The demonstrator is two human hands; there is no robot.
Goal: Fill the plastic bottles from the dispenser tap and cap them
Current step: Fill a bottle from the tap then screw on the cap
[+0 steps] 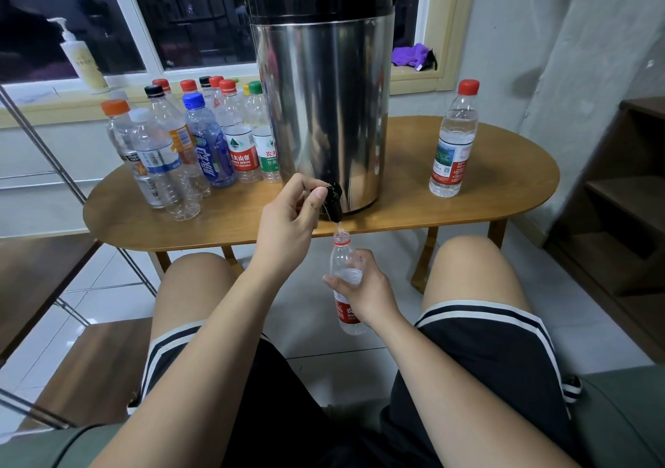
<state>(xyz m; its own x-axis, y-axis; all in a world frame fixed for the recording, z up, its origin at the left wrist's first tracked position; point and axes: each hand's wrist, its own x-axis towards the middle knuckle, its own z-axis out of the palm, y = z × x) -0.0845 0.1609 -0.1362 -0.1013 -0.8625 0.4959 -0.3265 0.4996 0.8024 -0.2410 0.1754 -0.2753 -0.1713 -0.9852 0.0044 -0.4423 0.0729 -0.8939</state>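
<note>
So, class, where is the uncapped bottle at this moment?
In the head view, near centre, the uncapped bottle is gripped by the right hand below the table edge, its mouth right under the black tap the left hand holds.

This looks like a room in a home, a lived-in sitting space. Just beyond the left hand (288,216) and right hand (363,287) stands a low oval wooden table (414,194) on a pale tiled floor (590,323). Farther back, a window (201,18) shows darkness outside; on its sill a pump bottle (81,59) stands left of the hands and a purple cloth (410,55) lies to their right. Dark wooden shelves (626,194) stand far right, and a green cushioned seat (619,417) lies nearer than the hands.
</note>
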